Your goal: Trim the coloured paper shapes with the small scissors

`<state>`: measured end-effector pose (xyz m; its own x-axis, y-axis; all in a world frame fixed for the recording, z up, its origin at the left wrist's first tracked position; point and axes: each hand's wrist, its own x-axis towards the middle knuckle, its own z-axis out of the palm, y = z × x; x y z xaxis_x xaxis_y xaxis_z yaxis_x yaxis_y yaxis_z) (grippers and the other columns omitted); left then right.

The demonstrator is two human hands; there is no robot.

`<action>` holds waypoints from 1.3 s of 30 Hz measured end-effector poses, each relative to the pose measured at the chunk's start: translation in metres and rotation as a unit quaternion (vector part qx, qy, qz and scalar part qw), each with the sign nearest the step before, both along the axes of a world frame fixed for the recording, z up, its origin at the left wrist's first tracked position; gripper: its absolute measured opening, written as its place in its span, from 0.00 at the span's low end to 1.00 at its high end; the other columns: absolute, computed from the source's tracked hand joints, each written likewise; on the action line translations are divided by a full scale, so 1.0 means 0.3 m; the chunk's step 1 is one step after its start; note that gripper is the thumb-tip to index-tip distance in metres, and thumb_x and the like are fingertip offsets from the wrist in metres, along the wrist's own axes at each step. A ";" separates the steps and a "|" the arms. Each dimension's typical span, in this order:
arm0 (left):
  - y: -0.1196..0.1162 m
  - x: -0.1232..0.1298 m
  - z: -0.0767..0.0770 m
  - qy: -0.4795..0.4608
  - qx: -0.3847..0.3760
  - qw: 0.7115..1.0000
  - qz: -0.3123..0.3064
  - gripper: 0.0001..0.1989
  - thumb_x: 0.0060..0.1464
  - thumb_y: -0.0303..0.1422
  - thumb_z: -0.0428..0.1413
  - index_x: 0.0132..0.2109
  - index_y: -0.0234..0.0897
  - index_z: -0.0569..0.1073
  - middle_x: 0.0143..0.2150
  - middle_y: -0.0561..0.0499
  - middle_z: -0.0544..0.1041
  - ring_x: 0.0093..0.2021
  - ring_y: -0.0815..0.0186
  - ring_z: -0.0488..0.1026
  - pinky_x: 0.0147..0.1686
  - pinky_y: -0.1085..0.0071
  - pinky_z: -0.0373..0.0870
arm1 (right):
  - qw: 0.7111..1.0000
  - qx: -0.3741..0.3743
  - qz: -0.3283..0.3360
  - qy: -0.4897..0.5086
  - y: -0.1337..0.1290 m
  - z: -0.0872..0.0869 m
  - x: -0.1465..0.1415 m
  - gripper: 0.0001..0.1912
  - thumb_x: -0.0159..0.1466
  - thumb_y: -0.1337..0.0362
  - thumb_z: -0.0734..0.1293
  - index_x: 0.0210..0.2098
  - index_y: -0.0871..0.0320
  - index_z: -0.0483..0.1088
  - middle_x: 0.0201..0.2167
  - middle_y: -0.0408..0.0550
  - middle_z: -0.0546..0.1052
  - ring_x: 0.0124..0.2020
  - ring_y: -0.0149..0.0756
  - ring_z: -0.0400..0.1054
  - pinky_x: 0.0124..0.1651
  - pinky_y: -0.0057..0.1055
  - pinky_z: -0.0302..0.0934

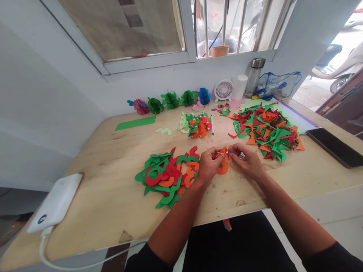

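My left hand [209,164] pinches a curved orange paper cutout [223,168] by its upper part, just above the table. Close by, the fingers of my right hand [248,161] are pressed together at the cutout's top edge, where a tiny white bit shows at the fingertips. Exactly what that bit is cannot be made out. Left of my left hand lies a loose heap of wavy green, red and orange paper cutouts [170,170]. Beyond the hands sits a smaller pile of cutouts with white spots [200,126], beside a pen [212,124].
Paper scraps [269,130] spread at the right, near a black phone [337,145]. Along the wall stand paper ornaments [171,100], a small fan [224,90] and a bottle [254,77]. A green strip [136,123] lies at the back left; a white power bank [56,202] sits at the left edge.
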<state>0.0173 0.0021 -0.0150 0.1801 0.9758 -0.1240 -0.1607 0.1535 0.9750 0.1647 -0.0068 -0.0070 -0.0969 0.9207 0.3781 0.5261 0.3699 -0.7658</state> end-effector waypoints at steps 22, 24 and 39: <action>-0.005 0.004 0.015 0.021 0.007 1.000 -0.016 0.08 0.45 0.33 0.58 0.33 0.33 0.77 0.26 0.54 0.74 0.19 0.77 0.65 0.20 0.80 0.64 | 0.998 0.028 -0.007 -0.053 0.000 0.000 0.000 0.04 0.58 0.68 0.61 0.31 0.56 0.68 0.24 0.44 0.72 0.28 0.33 0.64 0.31 0.28 0.57; -0.004 0.004 0.012 0.030 0.010 0.999 -0.015 0.08 0.45 0.32 0.57 0.33 0.33 0.77 0.26 0.54 0.74 0.18 0.77 0.65 0.20 0.80 0.64 | 0.998 0.026 -0.008 -0.058 0.000 -0.001 0.000 0.04 0.58 0.68 0.61 0.31 0.56 0.68 0.24 0.44 0.72 0.28 0.33 0.64 0.32 0.28 0.57; -0.003 0.002 0.008 0.046 0.020 0.999 -0.014 0.09 0.45 0.34 0.57 0.32 0.32 0.76 0.23 0.56 0.71 0.18 0.77 0.64 0.18 0.81 0.63 | 0.997 0.060 -0.003 -0.048 0.000 -0.007 -0.004 0.04 0.58 0.69 0.61 0.31 0.56 0.67 0.24 0.44 0.71 0.27 0.32 0.63 0.30 0.28 0.56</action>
<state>0.0180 0.0012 -0.0128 0.1978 0.9748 -0.1027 -0.0659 0.1177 0.9909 0.1635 -0.0070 -0.0091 -0.1318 0.8701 0.4750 0.5977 0.4520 -0.6622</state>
